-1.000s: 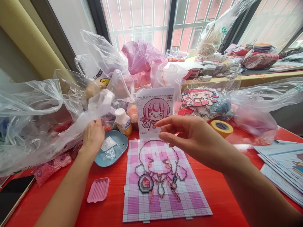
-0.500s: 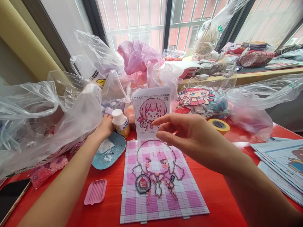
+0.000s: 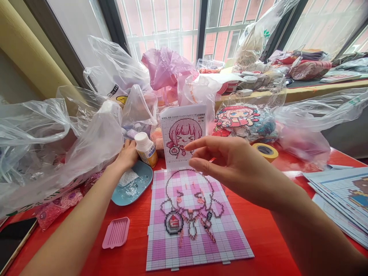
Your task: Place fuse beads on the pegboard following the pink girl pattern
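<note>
My right hand (image 3: 222,155) hovers above the top right of a checkered pegboard (image 3: 163,249), thumb and fingers apart with nothing visible between them. Behind its fingertips stands a printed pattern card (image 3: 184,134) of a pink-haired figure. Bead outlines of a similar figure lie on the board. My left hand (image 3: 128,155) reaches to the far rim of a blue tray (image 3: 143,180) holding white beads, beside a white-capped bottle (image 3: 146,148). Its fingertips are hidden among the plastic bags, so any grip cannot be seen.
A pink ridged tray (image 3: 116,232) lies left of the board, a phone (image 3: 14,237) at the left edge. Plastic bags (image 3: 94,142) crowd the left and back. Yellow tape (image 3: 265,151) and printed sheets (image 3: 342,191) are on the right.
The camera view has shifted very slightly. Both hands keep nearly the same place and pose, and the objects on the table have not moved.
</note>
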Demonstrator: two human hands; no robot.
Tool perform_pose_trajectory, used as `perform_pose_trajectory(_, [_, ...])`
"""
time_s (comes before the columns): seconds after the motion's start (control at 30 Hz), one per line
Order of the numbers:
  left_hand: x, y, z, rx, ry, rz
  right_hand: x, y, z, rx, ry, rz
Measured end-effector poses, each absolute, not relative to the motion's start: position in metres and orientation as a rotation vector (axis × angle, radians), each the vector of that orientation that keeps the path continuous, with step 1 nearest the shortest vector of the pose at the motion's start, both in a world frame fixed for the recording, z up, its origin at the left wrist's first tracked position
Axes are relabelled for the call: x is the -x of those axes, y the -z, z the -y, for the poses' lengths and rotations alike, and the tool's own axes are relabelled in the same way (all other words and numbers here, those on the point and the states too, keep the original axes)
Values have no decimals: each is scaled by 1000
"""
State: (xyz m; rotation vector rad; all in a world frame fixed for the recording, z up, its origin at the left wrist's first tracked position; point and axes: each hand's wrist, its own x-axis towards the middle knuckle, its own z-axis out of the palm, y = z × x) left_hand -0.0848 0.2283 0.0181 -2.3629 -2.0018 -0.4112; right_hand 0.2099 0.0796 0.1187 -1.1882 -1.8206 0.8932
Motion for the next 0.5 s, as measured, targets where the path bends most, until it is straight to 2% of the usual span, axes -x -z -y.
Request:
perform_pose_trajectory(0.27, [90,-27,-230,2318,395,1890,-208,-119,-80,1169,-907,1812])
perform_pose_trajectory(0.5, [77,-51,-219,2039,599,1970,-207,-120,-78,1149,-943,1797])
